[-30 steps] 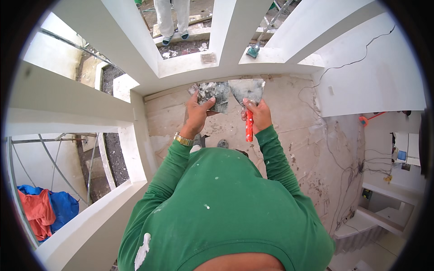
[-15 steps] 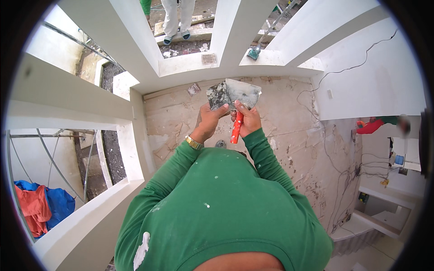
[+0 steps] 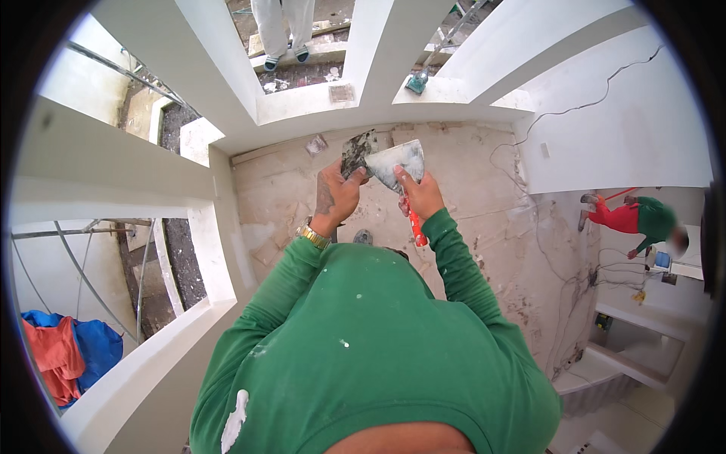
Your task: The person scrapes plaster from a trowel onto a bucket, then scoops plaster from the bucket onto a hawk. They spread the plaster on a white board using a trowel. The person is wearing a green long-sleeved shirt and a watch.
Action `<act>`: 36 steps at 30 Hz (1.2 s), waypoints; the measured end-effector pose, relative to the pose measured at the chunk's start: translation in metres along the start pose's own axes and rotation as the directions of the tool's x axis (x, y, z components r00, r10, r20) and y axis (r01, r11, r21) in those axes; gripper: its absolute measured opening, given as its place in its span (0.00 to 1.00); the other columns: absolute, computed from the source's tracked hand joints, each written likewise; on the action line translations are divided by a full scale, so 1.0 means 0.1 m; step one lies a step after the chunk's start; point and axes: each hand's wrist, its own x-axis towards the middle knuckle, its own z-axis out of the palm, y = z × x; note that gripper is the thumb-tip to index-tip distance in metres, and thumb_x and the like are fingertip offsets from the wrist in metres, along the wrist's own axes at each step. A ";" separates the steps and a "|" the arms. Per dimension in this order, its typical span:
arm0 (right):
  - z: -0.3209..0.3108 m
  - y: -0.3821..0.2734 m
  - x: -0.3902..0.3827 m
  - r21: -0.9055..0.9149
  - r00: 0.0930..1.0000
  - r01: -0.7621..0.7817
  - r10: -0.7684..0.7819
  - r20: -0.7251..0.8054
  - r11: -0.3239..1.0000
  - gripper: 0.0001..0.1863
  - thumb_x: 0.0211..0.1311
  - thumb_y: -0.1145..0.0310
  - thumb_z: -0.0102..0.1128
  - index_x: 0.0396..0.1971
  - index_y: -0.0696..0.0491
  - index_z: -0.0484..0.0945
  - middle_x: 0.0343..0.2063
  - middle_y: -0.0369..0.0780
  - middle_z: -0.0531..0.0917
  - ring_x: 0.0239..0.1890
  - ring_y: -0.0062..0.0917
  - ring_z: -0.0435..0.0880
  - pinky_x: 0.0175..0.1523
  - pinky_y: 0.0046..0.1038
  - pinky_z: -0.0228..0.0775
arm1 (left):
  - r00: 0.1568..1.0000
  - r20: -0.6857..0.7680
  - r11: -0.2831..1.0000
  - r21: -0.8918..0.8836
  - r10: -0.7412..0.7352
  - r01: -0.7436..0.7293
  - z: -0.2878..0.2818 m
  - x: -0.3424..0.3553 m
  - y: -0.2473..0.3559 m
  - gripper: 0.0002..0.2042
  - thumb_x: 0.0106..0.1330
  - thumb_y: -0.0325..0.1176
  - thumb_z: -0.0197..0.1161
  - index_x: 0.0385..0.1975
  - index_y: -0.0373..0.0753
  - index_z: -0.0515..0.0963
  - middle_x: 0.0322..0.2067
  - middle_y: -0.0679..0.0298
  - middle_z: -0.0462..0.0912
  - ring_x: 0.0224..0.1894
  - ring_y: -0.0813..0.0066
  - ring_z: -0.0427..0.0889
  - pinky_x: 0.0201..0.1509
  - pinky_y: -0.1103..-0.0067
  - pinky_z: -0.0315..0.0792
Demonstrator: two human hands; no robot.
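My left hand is closed on a thin square plate, stained dark and pale with putty or paint. My right hand grips a scraper by its white-speckled red handle; the wide pale-smeared blade overlaps the plate's right side or sits against it. Both tools are held out in front of my green shirt, above the dusty, paper-covered floor.
Someone in white trousers stands beyond the white frame, where a green object sits. A co-worker in green and red is at right, near cables. Blue and red tarps lie lower left, by metal bars.
The scraper moved left onto the plate and now tilts, its handle bottom swung right. A small piece earlier behind the plate shows on the floor. The co-worker has come into view at right.
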 end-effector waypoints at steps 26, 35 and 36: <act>0.18 -0.04 -0.05 0.071 0.989 -0.145 0.147 -0.027 0.987 0.19 0.66 0.53 0.64 0.40 0.53 0.73 0.17 0.33 0.71 0.11 0.17 0.67 0.14 0.23 0.60 | 0.991 -0.131 0.996 0.089 0.008 0.004 0.05 -0.11 0.13 0.10 0.66 0.26 0.58 0.42 0.25 0.79 0.32 0.54 0.87 0.34 0.73 0.87 0.39 0.76 0.81; 0.15 -0.01 -0.02 0.054 0.987 -0.163 0.162 0.024 0.985 0.20 0.67 0.50 0.63 0.39 0.52 0.70 0.17 0.34 0.70 0.12 0.18 0.68 0.14 0.23 0.61 | 0.994 -0.107 0.997 0.079 0.030 -0.022 0.03 -0.03 0.11 0.10 0.67 0.25 0.59 0.43 0.25 0.78 0.35 0.56 0.88 0.38 0.72 0.87 0.43 0.75 0.83; 0.15 -0.02 0.02 0.078 0.989 -0.150 0.151 0.001 0.986 0.21 0.66 0.49 0.64 0.37 0.51 0.70 0.16 0.34 0.70 0.11 0.18 0.67 0.14 0.23 0.61 | 0.993 -0.112 0.998 0.053 0.032 -0.026 0.04 -0.02 0.12 0.10 0.67 0.25 0.59 0.43 0.25 0.78 0.35 0.56 0.88 0.38 0.72 0.87 0.43 0.75 0.83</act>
